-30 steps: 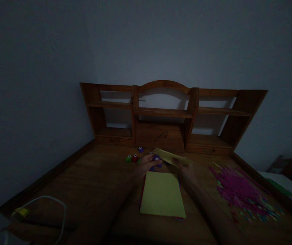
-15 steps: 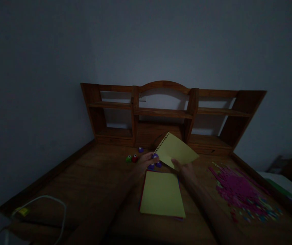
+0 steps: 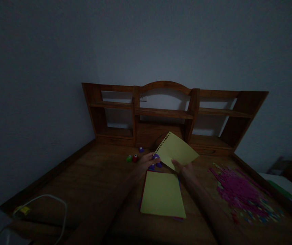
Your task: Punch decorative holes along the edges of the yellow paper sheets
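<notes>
My left hand [image 3: 146,160] grips a small purple paper punch [image 3: 156,157] with a pale round spot on it, partly hidden by the fingers. Pinched in my right hand [image 3: 184,168], thumb on top, a yellow paper sheet [image 3: 178,149] is tilted up above the desk. A row of holes runs along the sheet's upper left edge, and its left corner meets the punch. More purple punches [image 3: 151,167] lie just below my left hand. In front of both hands is a stack of yellow sheets [image 3: 162,194] with red and blue edges showing beneath.
Left of my hand sit a green punch [image 3: 129,158], a red punch [image 3: 135,158] and another purple one [image 3: 141,149]. Pink paper strips and small coloured pieces [image 3: 240,190] are heaped at right. A wooden shelf [image 3: 163,112] stands behind; a white cable [image 3: 65,212] loops at front left.
</notes>
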`<state>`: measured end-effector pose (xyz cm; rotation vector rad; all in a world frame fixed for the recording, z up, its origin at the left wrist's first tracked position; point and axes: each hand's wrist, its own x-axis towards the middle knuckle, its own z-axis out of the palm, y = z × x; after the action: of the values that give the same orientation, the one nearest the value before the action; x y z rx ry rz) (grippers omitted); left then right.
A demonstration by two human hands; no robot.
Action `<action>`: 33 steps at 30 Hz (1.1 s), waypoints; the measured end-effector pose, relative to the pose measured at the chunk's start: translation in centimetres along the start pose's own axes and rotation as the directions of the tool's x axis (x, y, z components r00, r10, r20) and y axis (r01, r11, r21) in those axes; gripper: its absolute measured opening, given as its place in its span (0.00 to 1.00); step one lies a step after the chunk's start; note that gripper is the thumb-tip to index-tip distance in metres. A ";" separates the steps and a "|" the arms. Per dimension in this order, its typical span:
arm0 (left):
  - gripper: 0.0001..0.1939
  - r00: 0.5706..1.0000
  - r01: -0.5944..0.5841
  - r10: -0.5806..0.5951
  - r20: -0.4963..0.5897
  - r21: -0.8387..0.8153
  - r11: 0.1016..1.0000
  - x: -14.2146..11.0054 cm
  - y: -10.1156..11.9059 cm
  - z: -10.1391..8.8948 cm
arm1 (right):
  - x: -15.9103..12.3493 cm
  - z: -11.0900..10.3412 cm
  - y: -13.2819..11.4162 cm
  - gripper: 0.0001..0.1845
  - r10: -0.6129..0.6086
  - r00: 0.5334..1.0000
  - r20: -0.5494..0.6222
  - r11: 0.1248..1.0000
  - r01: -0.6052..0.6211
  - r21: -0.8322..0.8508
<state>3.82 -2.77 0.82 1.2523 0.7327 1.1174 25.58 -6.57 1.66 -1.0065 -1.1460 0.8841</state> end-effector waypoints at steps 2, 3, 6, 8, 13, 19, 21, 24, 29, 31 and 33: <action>0.27 1.000 -0.006 0.006 0.001 0.016 1.000 0.0 0.1 -0.1 | 0.1 -0.2 0.2 0.34 0.022 1.000 0.012 1.000 -0.022 0.001; 0.27 1.000 -0.010 0.010 0.000 0.017 1.000 0.0 0.1 0.0 | 0.2 -0.3 0.3 0.34 0.029 0.999 0.020 1.000 -0.029 -0.001; 0.27 1.000 -0.020 0.020 -0.002 0.000 1.000 -0.1 0.2 0.1 | 0.4 -0.5 0.5 0.34 0.035 0.999 0.038 0.999 -0.034 -0.010; 0.27 1.000 -0.022 0.022 -0.003 -0.002 1.000 -0.2 0.3 0.1 | 0.5 -0.6 0.6 0.33 0.045 0.998 0.048 0.999 -0.044 -0.014; 0.26 1.000 -0.014 0.014 -0.001 -0.003 1.000 -0.4 0.5 0.0 | 0.4 -0.3 0.8 0.33 0.049 0.998 0.040 0.998 -0.048 -0.032; 0.24 1.000 -0.029 0.029 -0.001 -0.008 1.000 -0.8 1.0 0.2 | 0.4 -0.2 1.3 0.34 0.026 0.998 0.051 0.998 -0.023 -0.052; 0.24 0.999 -0.042 0.041 -0.008 -0.016 0.999 -0.8 1.0 0.3 | 0.3 -0.1 1.4 0.35 0.037 0.998 0.049 0.998 -0.034 -0.058; 0.24 0.999 -0.029 0.028 -0.031 -0.025 0.999 -0.6 0.8 0.4 | 0.3 -0.1 1.2 0.35 0.051 0.997 0.065 0.998 -0.048 -0.040; 0.26 0.999 -0.019 0.019 -0.040 -0.013 1.000 -0.4 0.8 0.3 | 0.3 -0.3 1.0 0.33 0.046 0.993 0.109 0.998 -0.041 -0.052; 0.25 0.999 -0.021 0.021 -0.043 0.000 1.000 -0.5 0.9 0.2 | 0.3 -0.4 1.1 0.34 0.044 0.993 0.106 0.998 -0.039 -0.049; 0.26 0.999 -0.018 0.018 -0.045 0.000 1.000 -0.7 0.9 0.2 | 0.3 -0.3 1.4 0.34 0.047 0.995 0.090 0.998 -0.043 -0.051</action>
<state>3.58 -3.51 1.66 1.2390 0.7569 1.1636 25.91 -5.91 0.42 -1.0443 -1.2316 0.9497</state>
